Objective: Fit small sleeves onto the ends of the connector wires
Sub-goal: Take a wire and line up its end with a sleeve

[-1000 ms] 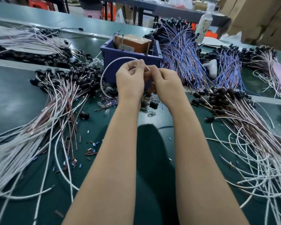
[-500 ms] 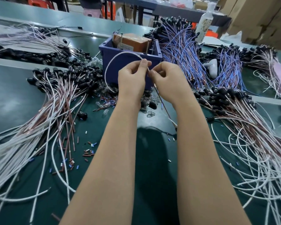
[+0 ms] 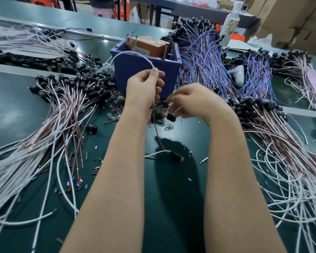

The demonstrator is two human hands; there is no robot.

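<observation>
Nothing legible anywhere. White label (image 3: 142,50) on the brown box (image 3: 151,44), inside the blue bin (image 3: 135,75) at far centre: lines of print, too small and blurred to read. Patterned wrap on the pale bottle (image 3: 230,26) at far right: blurred, no letters or numbers to make out.

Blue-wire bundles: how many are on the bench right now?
2. One blue-wire bundle lies just right of the blue bin; a second bundle lies further right. More may be hidden behind the piles or out of frame.
</observation>
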